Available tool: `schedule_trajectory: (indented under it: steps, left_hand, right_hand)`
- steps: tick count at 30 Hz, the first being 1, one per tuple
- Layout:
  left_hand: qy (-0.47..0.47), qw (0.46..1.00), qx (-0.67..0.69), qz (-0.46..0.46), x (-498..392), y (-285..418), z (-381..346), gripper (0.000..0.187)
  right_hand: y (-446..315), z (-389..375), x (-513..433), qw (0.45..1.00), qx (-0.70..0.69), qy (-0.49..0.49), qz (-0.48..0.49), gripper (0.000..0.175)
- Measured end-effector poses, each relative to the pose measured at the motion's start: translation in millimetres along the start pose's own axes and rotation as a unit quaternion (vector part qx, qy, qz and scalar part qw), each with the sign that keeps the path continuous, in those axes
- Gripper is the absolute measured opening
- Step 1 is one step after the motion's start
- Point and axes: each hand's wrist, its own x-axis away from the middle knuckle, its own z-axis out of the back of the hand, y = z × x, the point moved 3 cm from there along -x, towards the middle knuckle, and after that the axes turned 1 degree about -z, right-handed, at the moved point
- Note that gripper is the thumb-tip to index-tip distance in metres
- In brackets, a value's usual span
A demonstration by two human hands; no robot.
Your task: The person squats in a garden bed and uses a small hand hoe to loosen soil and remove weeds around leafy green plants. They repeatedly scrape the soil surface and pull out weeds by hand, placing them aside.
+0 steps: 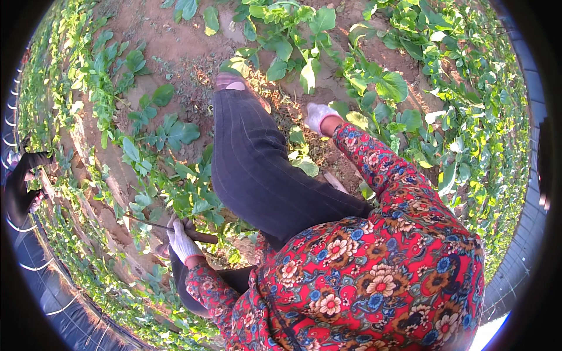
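Note:
My left hand (182,241), in a white knit glove, is shut around a hand tool with a brown handle (205,238). The tool's thin dark metal part (147,222) points out to the left, among low leaves beside my bent leg. My right hand (319,117), gloved the same way, is low over the soil to the right of my other shin. Its fingers look curled, but blur hides whether they grip anything. Broad-leaved green plants (390,85) grow just to the right of it.
My dark-trousered leg (250,153) stretches forward between the hands. Leafy crop rows (474,87) run on both sides, with bare soil (175,26) between. At the far left another person (22,184) in dark clothing is near dark sheeting (48,285) with white hoops.

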Motion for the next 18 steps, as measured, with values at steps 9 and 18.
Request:
schedule_trajectory:
  steps: [9, 18]
  left_hand:
    - [-0.002, 1.000, -0.014, 0.014, -1.1, -0.6, -12.9, 0.033]
    - [0.014, 0.998, -0.056, 0.041, 3.8, 6.1, -26.3, 0.030]
  right_hand:
    - [54.5, 76.4, -112.6, 0.931, -0.150, 0.282, -0.174, 0.028]
    - [70.2, 78.3, -188.5, 0.945, -0.096, 0.298, -0.092, 0.034]
